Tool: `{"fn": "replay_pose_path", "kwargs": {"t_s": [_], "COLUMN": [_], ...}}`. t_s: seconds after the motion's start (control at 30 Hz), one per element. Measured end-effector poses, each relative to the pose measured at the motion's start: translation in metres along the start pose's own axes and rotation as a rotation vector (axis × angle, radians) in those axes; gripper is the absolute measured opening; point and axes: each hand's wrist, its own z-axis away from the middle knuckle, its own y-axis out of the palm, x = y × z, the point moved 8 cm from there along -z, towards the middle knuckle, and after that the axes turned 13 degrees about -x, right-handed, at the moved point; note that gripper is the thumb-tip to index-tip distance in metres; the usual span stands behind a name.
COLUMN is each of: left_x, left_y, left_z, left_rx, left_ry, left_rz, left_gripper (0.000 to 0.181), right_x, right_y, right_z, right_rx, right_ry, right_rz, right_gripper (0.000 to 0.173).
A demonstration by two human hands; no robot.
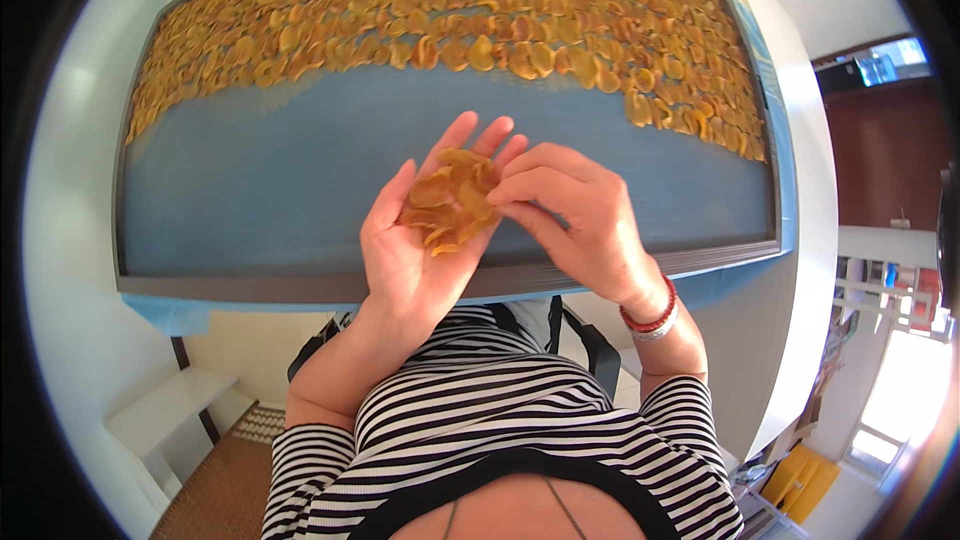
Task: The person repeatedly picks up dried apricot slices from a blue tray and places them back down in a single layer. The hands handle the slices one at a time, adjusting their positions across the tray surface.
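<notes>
A small heap of thin amber-brown slices (450,199), apparently dried, rests in the upturned palm of my left hand (405,247). The fingers of that hand are loosely cupped around it. Thumb and fingertips of my right hand (574,210) pinch the right edge of one slice in the heap. Both hands are above the near part of a framed blue mesh screen (247,187). Many similar slices (450,7) lie close together in rows over the far part of the screen, reaching down its left and right sides.
The screen's dark frame (240,287) runs along the near edge, over a blue cloth (172,315). A white surface (806,187) borders it on the right. Below, a chair armrest (596,349) is beside me, and a brown mat (217,487) lies on the floor at left.
</notes>
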Motion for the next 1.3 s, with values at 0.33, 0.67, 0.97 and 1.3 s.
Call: {"fn": "replay_pose_path", "kwargs": {"t_s": [0.33, 0.67, 0.97, 1.3], "left_x": [0.001, 0.002, 0.005, 0.005], "left_y": [0.001, 0.002, 0.003, 0.003], "left_z": [0.0, -0.001, -0.001, -0.001], "left_rx": [-0.025, -0.067, -0.045, -0.056], "left_ry": [-0.01, -0.003, -0.015, -0.009], "left_rz": [0.003, 0.04, 0.023, -0.043], "left_gripper": [0.058, 0.058, 0.06, 0.06], "right_x": [0.001, -0.007, -0.015, -0.008], "right_y": [0.0, -0.039, -0.049, -0.079], "right_z": [0.006, -0.004, -0.006, -0.008], "right_rx": [-0.007, -0.081, -0.105, -0.19], "right_ry": [-0.055, 0.049, 0.089, -0.159], "right_rz": [0.044, 0.108, 0.114, 0.484], "right_gripper": [0.017, 0.013, 0.014, 0.017]}}
